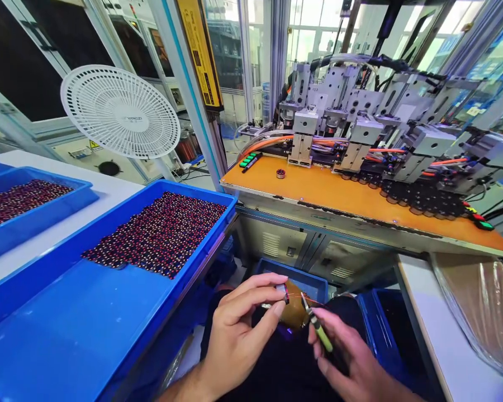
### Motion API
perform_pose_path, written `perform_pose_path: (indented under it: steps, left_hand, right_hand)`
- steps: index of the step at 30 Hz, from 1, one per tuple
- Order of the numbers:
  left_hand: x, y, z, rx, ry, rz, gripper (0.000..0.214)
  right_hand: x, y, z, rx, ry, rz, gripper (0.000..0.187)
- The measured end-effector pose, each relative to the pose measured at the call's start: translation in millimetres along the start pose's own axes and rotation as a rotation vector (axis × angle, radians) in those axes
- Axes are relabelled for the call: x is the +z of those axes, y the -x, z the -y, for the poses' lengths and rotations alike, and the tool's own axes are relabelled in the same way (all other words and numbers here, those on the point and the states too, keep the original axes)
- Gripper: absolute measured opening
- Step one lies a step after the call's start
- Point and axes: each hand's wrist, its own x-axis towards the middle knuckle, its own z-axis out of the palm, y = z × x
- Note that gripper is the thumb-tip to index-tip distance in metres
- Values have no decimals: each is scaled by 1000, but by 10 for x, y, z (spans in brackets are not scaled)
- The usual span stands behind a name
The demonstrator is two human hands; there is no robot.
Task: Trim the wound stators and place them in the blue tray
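My left hand [247, 324] is closed, its thumb and fingers pinching a small round wound part [283, 291] by its sides. Thin orange wires [295, 295] stretch from that part to the right. In my right hand [347, 352] is a small pair of pliers [321, 334] with yellow-green handles, its narrow jaws pointing up and left. The jaw tips are close to the wires; whether they touch them I cannot tell. Both hands are above my lap.
On the left, a blue tray [88, 357] holds a bed of small dark-and-red parts [163, 231]. Another blue tray [37, 223] stands beyond it, near a white fan [121, 111]. Ahead, an orange bench [260, 181] carries a machine [360, 123] and dark round pieces [423, 195].
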Motion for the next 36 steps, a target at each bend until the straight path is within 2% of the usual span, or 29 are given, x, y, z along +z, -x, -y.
perform_pose_path:
  steps: [3,8,13,20,26,31,36]
  left_hand:
    - [12,1,10,-3,2,5,28]
    - [25,0,-10,0,0,12,27]
    - [16,9,-34,11,-19,-1,25]
    - [9,16,-8,14,-19,11,28]
    - [5,21,-6,13,-4,21,29]
    - [9,16,-23,10,-3,19,29]
    - [7,28,-1,4,-2,34,28]
  right_hand:
    - [69,79,-17,-51,31,34,83]
    - [23,50,5,-47,145,1,80]
    - [53,-92,142,-168,-52,-46,88]
    - [132,-172,160,-195,-180,-81,78]
    - [135,-145,136,-181,-169,-63,76]
    - [135,-155,149,-183,-131,-99,73]
    - [121,-184,205,-89,-122,-136,65]
